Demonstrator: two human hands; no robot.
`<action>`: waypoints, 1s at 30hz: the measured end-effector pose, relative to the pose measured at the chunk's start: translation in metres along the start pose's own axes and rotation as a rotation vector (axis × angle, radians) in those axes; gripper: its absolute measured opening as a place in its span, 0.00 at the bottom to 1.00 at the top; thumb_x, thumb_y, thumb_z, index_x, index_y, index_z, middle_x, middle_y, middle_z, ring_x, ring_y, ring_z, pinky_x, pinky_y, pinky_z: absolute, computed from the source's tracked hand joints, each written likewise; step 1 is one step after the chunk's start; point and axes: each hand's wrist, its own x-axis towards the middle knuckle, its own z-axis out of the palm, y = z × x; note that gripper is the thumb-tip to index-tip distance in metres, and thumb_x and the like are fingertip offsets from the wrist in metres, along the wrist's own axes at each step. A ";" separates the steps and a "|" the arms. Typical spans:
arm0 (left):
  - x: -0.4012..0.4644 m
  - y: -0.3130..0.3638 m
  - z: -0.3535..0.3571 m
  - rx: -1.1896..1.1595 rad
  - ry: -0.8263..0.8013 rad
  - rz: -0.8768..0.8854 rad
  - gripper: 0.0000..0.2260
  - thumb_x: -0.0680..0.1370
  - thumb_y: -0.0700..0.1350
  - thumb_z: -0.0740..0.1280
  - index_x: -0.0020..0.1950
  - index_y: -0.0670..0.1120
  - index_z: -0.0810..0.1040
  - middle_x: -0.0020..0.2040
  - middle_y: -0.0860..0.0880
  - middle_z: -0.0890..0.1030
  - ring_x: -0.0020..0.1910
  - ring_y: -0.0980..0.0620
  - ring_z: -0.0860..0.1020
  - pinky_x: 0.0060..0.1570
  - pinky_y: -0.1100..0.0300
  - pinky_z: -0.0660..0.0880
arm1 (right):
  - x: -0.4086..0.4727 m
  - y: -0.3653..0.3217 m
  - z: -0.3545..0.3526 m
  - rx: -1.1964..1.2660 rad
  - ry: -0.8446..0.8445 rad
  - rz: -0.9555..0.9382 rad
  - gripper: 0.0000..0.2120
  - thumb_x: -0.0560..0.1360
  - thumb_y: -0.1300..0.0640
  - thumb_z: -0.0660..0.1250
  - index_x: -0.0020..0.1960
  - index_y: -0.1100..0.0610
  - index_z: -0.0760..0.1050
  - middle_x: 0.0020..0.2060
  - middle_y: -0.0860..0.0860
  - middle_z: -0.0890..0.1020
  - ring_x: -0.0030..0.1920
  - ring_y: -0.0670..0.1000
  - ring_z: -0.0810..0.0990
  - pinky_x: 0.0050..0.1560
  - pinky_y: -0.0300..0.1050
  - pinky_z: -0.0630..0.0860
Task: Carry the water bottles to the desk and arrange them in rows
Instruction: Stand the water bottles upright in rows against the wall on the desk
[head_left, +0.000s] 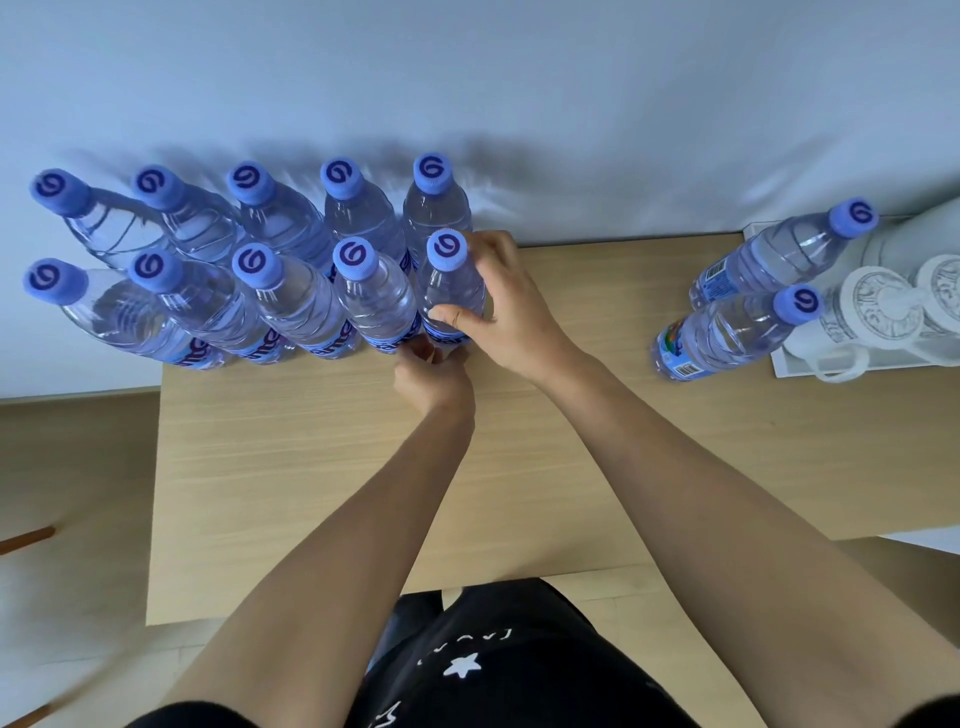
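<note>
Both hands grip the near row's rightmost water bottle (451, 291), right hand (511, 317) around its body, left hand (434, 376) at the base, so nudge it flush with its neighbour (371, 299) on the tabletop (311, 467) without tipping anything.

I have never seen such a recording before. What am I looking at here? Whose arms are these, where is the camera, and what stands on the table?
There is no machine here. A person wears one camera on the head, so you look down along their own bare arms. On the wooden desk stand ten water bottles with blue caps, in two rows of five by the wall. The right hand grips the front row's rightmost bottle around its body. The left hand touches the same bottle near its base; how its fingers lie is hard to tell. Two more bottles stand apart at the right, beside a white tray with white decorated containers.
</note>
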 end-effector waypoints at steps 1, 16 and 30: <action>0.000 0.000 -0.001 0.003 -0.010 0.005 0.18 0.70 0.35 0.76 0.58 0.39 0.77 0.54 0.42 0.82 0.50 0.47 0.80 0.46 0.63 0.71 | 0.000 -0.001 0.000 -0.001 0.001 0.000 0.30 0.72 0.61 0.76 0.71 0.62 0.70 0.61 0.54 0.69 0.62 0.45 0.70 0.63 0.25 0.63; -0.039 0.003 -0.049 0.080 -0.359 0.217 0.24 0.74 0.38 0.73 0.68 0.45 0.70 0.60 0.54 0.73 0.59 0.55 0.72 0.55 0.60 0.72 | -0.054 -0.013 -0.023 0.048 0.083 0.188 0.44 0.72 0.59 0.77 0.80 0.55 0.55 0.77 0.49 0.63 0.77 0.49 0.60 0.70 0.34 0.56; -0.112 0.030 -0.020 0.199 -0.656 0.560 0.21 0.74 0.40 0.73 0.65 0.46 0.74 0.60 0.56 0.75 0.62 0.56 0.72 0.60 0.63 0.68 | -0.118 -0.032 -0.119 0.048 0.455 0.233 0.35 0.75 0.59 0.74 0.77 0.54 0.61 0.72 0.47 0.69 0.72 0.42 0.65 0.74 0.42 0.60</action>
